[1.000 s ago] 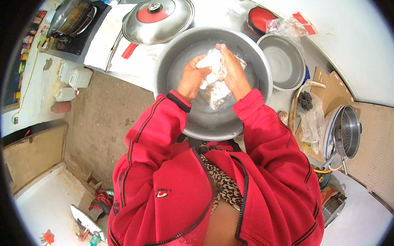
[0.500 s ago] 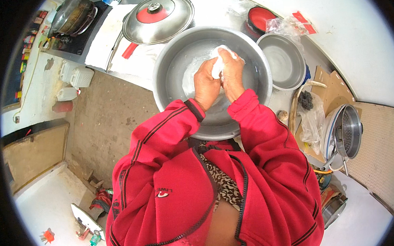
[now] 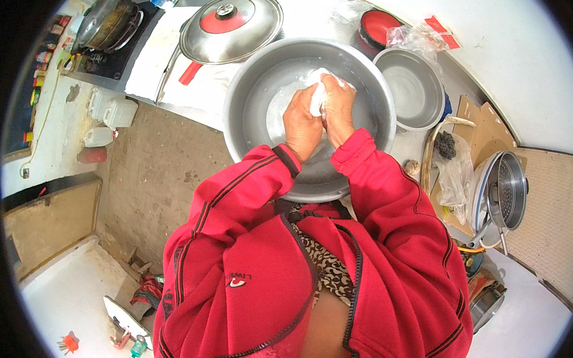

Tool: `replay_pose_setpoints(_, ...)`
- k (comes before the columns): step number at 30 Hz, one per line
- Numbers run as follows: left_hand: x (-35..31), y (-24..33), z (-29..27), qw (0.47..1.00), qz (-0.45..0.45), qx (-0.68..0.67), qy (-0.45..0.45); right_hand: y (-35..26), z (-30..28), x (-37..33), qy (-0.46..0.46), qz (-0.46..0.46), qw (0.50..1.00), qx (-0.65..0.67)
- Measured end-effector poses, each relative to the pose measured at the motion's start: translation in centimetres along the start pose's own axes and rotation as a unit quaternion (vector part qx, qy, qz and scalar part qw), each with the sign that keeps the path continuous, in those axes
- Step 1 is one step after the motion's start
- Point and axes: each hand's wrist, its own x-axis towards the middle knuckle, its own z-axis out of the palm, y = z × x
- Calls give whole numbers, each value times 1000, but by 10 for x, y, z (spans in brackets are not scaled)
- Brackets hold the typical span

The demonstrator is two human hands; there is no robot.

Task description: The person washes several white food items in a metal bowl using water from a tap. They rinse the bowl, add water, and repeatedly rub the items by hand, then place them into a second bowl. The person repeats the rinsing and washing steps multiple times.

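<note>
Both my hands are together over a large grey metal basin [image 3: 234, 127], gripping a soft white lump [image 3: 319, 99]. Whether it is dough or wet cloth I cannot tell. My left hand [image 3: 302, 125] closes round its left side, and my right hand [image 3: 339, 109] clasps it from the right with the thumb on top. Some of the lump bulges out beyond the fingers at the far side. Below the hands, a whitish patch shows on the basin's floor. Most of my fingertips are hidden behind the lump and the hands themselves.
Behind the basin's left side lies a lidded pan [image 3: 254, 33] with a red handle. To the right stand a smaller grey bowl [image 3: 413, 87] and a red bowl [image 3: 380, 26]. A colander [image 3: 512, 188] leans farther right. A dark pot [image 3: 107, 23] sits on the stove.
My left hand has shifted very slightly to the right against the white lump. Both hands keep their grip, and the basin stays practically in place.
</note>
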Motion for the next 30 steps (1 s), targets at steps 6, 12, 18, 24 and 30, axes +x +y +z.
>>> replay_pose_setpoints(6, -1, -12, 6, 998, 26, 29, -55, -7, -8, 3, -24, 9, 998, -60)
replay_pose_setpoints(12, 32, 23, -32, 835, -300, -426, -178, -54, -3, -1, -210, -37, 966, -149)
replay_pose_setpoints(18, 38, 3, -43, 761, -374, -515, -124, -78, 5, -17, -317, -54, 939, -119)
replay_pose_setpoints(24, 27, 13, -35, 811, -243, -533, -11, -25, -8, -46, -185, 134, 971, 67)
replay_pose_setpoints(30, -6, 13, -39, 992, 63, -96, -58, 1, 1, -53, -146, 218, 946, 191)
